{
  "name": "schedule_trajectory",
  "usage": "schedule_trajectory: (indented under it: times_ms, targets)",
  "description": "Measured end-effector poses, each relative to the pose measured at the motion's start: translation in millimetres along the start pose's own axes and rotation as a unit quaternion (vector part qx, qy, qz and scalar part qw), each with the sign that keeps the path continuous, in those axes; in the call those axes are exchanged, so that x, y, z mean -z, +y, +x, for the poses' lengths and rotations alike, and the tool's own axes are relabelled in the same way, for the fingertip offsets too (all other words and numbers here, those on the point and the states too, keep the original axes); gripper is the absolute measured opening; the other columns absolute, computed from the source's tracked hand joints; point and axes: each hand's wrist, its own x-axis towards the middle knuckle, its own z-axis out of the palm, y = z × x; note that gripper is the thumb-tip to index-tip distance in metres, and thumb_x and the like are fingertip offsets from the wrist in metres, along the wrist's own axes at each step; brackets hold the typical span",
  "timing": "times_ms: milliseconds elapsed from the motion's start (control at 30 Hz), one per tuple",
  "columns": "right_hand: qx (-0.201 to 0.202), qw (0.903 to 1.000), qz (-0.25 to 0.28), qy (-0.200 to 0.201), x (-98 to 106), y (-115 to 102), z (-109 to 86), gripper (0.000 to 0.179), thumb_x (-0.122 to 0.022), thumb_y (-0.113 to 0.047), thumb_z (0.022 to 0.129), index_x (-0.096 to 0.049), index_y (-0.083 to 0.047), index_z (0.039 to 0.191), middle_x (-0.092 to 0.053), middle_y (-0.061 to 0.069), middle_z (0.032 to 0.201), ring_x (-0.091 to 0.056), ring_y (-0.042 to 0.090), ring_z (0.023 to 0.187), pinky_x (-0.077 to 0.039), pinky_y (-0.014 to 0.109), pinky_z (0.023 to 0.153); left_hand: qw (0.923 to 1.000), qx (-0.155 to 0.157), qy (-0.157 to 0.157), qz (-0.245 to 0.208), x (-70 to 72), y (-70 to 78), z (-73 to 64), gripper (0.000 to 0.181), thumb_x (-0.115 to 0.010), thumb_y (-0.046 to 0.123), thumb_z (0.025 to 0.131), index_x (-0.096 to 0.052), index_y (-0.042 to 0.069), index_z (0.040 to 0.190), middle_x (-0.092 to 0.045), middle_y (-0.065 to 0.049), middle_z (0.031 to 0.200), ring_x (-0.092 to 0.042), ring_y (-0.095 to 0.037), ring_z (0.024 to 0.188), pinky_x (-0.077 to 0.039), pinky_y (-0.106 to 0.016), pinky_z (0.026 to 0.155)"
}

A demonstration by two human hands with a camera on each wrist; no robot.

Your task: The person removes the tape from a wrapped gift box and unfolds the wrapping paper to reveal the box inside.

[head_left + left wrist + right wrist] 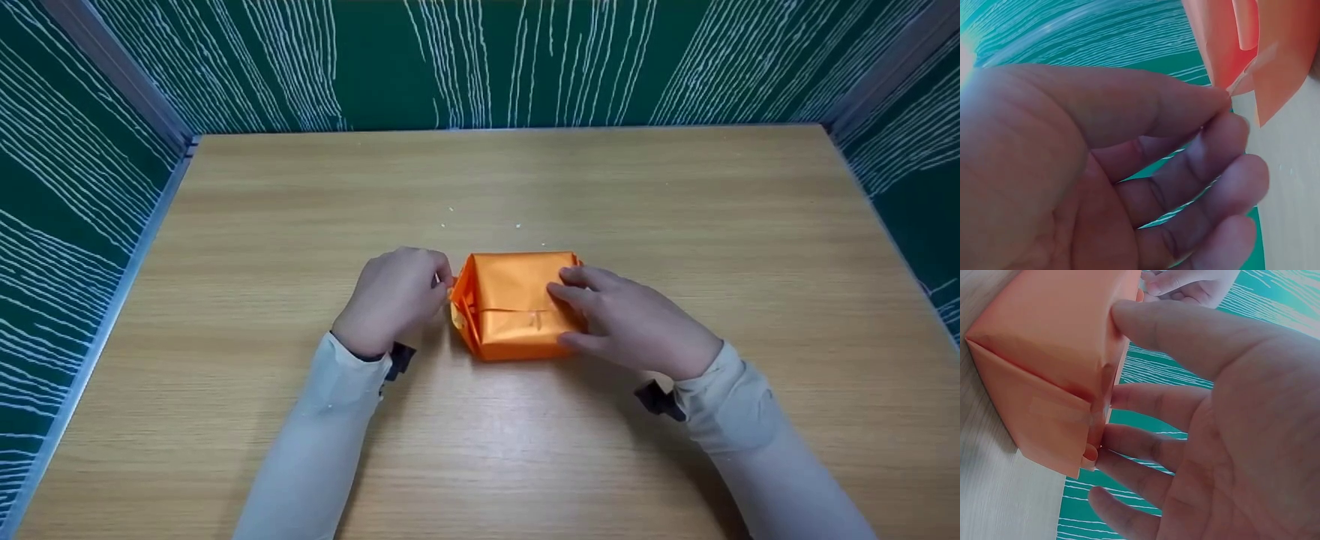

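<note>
The orange paper-wrapped parcel (pixel 517 285) lies on the tabletop (pixel 480 465) at mid-frame, the left grip (pixel 401 296) pinching its end flap (pixel 1223 56), the right grip (pixel 637 319) spread wide against it. Presumably light, its smooth paper should crease or tear easily; steady it by the broad sides.

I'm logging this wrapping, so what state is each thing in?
Parcel: wrapped in orange, top seam overlapped.
Left end: flaps standing loose.
Right end: folded over.
Left hand: pinching at the left end.
Right hand: fingers spread, touching the parcel.
Table: dotted with white specks.
Sleeves: down.
</note>
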Motion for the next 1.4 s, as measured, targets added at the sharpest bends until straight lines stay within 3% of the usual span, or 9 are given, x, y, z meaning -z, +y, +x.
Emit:
schedule_trajectory:
  times_ms: [167,367,533,800,1400]
  targets:
    - [-0.002,1.0000,0.001,0.000,0.2,-0.4,-0.2,0.069,-0.079,-0.040,0.091,-0.056,-0.012,0.150,-0.050,0.018,0.153,-0.052,0.041,0.137,-0.046,0.057,0.108,0.9999,0.000,-0.011,0.009,0.7,-1.3,-1.0,0.018,-0.059,0.012,0.100,-0.076,0.008,0.100,-0.070,-0.005,0.093,-0.061,-0.025,0.082,-0.052,-0.036,0.077]
    - [0.015,0.9998,-0.005,0.010,-0.6,0.7,-0.6,0.068,-0.079,-0.040,0.092,-0.057,-0.009,0.148,-0.052,0.020,0.150,-0.054,0.042,0.135,-0.046,0.056,0.108,0.9998,-0.010,0.003,0.014,0.9,-3.0,-2.2,0.021,-0.053,0.004,0.094,-0.073,0.009,0.089,-0.069,-0.004,0.089,-0.061,-0.024,0.080,-0.051,-0.038,0.072]
    - [0.019,0.9997,-0.009,0.011,-1.3,1.1,-0.1,0.068,-0.080,-0.040,0.091,-0.058,-0.008,0.147,-0.053,0.020,0.149,-0.056,0.041,0.133,-0.047,0.055,0.107,0.9998,-0.010,0.012,0.010,2.2,-4.1,-3.0,0.021,-0.054,0.003,0.094,-0.074,0.009,0.092,-0.072,-0.004,0.093,-0.063,-0.025,0.083,-0.053,-0.040,0.075]
    - [0.017,0.9998,-0.008,0.011,-1.5,0.9,0.0,0.068,-0.080,-0.040,0.091,-0.058,-0.008,0.147,-0.053,0.021,0.149,-0.056,0.042,0.133,-0.047,0.055,0.107,0.9998,0.014,-0.009,0.007,2.7,-4.4,-3.0,0.017,-0.059,0.004,0.096,-0.075,0.007,0.099,-0.070,-0.006,0.093,-0.061,-0.027,0.082,-0.051,-0.039,0.076]
    - [0.017,0.9997,-0.004,0.017,-1.8,0.7,-1.9,0.066,-0.079,-0.037,0.092,-0.057,-0.008,0.147,-0.053,0.021,0.149,-0.054,0.043,0.134,-0.046,0.058,0.107,0.9994,0.021,-0.028,0.008,1.9,-6.5,-4.7,0.023,-0.054,-0.001,0.091,-0.074,0.007,0.099,-0.071,-0.006,0.094,-0.059,-0.026,0.079,-0.048,-0.037,0.071]
